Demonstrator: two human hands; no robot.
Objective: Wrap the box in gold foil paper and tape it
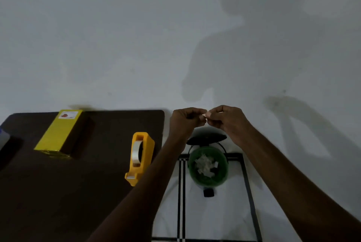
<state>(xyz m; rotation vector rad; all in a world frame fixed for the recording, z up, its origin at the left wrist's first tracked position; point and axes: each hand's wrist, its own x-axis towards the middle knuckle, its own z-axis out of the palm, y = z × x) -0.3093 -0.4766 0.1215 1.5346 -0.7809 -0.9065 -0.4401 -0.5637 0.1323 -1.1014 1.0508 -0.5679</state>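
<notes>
Both hands meet just right of frame centre, raised over the bin and off the worktop; our left hand [186,119] and right hand [224,117] have their fingers curled, and between the fingertips we pinch a small pale scrap [204,115], which we take for a bit of tape, though it is too small to be sure; whether it is stuck to one hand or held by both we cannot tell.

Our box [60,134] lies at the left of the frame on the dark worktop [58,193], already covered in gold foil, with a small label on its far end; nothing touches it, and its seams are not visible from here; the yellow dispenser [140,156] stands to the right of the box, apart from it, near the worktop's right edge, with a roll of clear tape in it.

Below the hands, lower centre, a green bin [208,165] stands open on the floor, its black lid tipped back, with pale scraps inside.

We judge the wrapping largely done, and the step in hand to be clearing a spoiled or spare piece of tape; the next move calls for peeling the scrap off the fingers and letting it drop straight into the bin beneath; tape clings, so one hand may need to flick or wipe it free.
</notes>
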